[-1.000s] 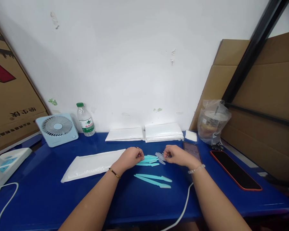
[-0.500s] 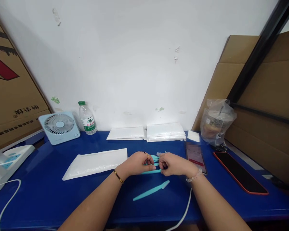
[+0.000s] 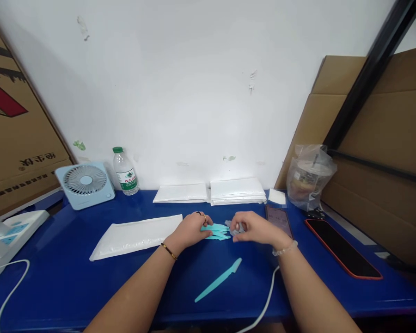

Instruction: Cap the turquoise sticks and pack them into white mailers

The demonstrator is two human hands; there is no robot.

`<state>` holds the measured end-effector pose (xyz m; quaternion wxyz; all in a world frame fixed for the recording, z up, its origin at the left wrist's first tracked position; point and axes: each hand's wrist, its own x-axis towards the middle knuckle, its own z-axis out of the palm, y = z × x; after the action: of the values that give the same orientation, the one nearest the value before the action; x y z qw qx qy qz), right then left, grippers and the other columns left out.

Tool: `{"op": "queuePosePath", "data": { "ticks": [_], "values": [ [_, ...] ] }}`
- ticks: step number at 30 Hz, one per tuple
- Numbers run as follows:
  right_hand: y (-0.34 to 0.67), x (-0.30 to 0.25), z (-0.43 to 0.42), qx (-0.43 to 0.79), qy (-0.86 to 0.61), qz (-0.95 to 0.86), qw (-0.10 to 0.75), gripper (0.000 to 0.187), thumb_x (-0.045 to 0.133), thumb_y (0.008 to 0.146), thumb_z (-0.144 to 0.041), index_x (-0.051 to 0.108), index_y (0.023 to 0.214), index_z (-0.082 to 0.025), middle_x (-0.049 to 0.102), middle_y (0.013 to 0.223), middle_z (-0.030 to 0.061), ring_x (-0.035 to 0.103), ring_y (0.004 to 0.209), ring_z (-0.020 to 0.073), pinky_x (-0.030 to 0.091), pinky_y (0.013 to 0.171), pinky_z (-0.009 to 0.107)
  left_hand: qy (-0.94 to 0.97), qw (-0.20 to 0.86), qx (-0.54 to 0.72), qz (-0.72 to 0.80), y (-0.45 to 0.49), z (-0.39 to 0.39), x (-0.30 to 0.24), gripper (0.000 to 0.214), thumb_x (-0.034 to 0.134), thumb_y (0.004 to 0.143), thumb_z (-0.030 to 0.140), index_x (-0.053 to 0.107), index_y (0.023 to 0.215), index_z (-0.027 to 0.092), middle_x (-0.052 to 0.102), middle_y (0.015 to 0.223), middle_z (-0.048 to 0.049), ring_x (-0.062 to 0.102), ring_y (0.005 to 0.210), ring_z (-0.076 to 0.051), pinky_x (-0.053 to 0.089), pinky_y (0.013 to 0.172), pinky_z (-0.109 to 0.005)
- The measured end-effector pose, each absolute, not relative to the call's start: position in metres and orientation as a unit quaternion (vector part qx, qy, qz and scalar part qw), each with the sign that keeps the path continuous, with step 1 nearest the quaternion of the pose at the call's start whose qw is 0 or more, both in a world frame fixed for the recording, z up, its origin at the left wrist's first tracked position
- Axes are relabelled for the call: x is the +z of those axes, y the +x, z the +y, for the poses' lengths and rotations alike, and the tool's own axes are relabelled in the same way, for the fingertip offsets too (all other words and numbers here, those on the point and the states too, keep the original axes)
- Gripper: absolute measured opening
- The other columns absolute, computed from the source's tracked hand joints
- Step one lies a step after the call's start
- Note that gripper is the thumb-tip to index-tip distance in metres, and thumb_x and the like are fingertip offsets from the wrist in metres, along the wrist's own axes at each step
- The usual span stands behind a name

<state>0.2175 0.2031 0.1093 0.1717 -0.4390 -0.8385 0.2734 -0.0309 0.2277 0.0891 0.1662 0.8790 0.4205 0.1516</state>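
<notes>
The left hand (image 3: 194, 230) pinches slim turquoise plastic sticks (image 3: 217, 231) bunched on the blue table (image 3: 125, 296) — the half-curled right hand (image 3: 251, 227) meets small translucent plastic pieces (image 3: 228, 224), its hold unclear — while one lone turquoise stick (image 3: 217, 282) lies nearer.

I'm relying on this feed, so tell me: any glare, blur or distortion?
Head view: pale glare on the blue table at its right front edge; head view: translucent pieces at the right hand too indistinct to count; head view: cardboard box at left leans, probably wide-angle distortion.
</notes>
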Motion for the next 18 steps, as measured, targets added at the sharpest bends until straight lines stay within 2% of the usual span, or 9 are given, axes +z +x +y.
{"op": "queuePosePath", "data": {
  "ticks": [3,7,10,13,15,18],
  "values": [
    [0.204,0.111,0.195,0.316,-0.332,-0.884,0.087,0.032,0.075,0.062,-0.040,0.068,0.085,-0.019,0.057,0.077,-0.0002,0.052,0.066,0.0123,0.038,0.057,0.021,0.880,0.149,0.165,0.420,-0.030,0.228,0.082,0.044,0.065,0.069,0.038,0.058,0.110,0.024,0.058,0.103,-0.0058,0.050,0.098,-0.023,0.041,0.081,-0.030],
    [0.192,0.104,0.192,0.322,-0.303,-0.896,0.032,0.017,0.072,0.066,-0.031,0.067,0.076,-0.018,0.055,0.075,-0.0016,0.048,0.062,0.0094,0.037,0.055,0.019,0.882,0.165,0.148,0.415,-0.031,0.228,0.078,0.037,0.064,0.072,0.039,0.059,0.105,0.023,0.057,0.104,-0.0065,0.050,0.099,-0.023,0.041,0.084,-0.032],
    [0.191,0.101,0.192,0.316,-0.326,-0.890,0.038,0.008,0.067,0.067,-0.021,0.064,0.073,-0.017,0.054,0.078,-0.0015,0.048,0.062,0.0084,0.036,0.054,0.018,0.876,0.187,0.170,0.412,-0.029,0.224,0.084,0.035,0.062,0.074,0.041,0.059,0.105,0.023,0.057,0.103,-0.0059,0.051,0.098,-0.022,0.041,0.084,-0.031],
    [0.191,0.104,0.191,0.302,-0.348,-0.885,0.061,0.005,0.064,0.067,-0.017,0.062,0.072,-0.017,0.054,0.076,-0.0014,0.047,0.061,0.0082,0.036,0.054,0.018,0.861,0.239,0.210,0.396,-0.025,0.216,0.097,0.032,0.050,0.083,0.044,0.059,0.104,0.021,0.058,0.101,-0.0050,0.053,0.094,-0.018,0.042,0.082,-0.028],
    [0.191,0.107,0.190,0.290,-0.368,-0.879,0.088,0.006,0.062,0.069,-0.017,0.061,0.074,-0.017,0.055,0.073,-0.0015,0.047,0.060,0.0085,0.036,0.054,0.018,0.856,0.293,0.205,0.372,-0.023,0.210,0.104,0.034,0.044,0.086,0.045,0.060,0.102,0.021,0.061,0.096,-0.0037,0.055,0.087,-0.016,0.043,0.076,-0.025],
    [0.191,0.111,0.190,0.284,-0.399,-0.862,0.129,0.006,0.058,0.073,-0.018,0.061,0.078,-0.017,0.056,0.067,-0.0023,0.048,0.057,0.0090,0.035,0.052,0.019,0.856,0.360,0.149,0.339,-0.021,0.205,0.108,0.033,0.047,0.084,0.045,0.061,0.099,0.020,0.062,0.083,-0.0013,0.056,0.073,-0.013,0.043,0.064,-0.022]
  ]
}}
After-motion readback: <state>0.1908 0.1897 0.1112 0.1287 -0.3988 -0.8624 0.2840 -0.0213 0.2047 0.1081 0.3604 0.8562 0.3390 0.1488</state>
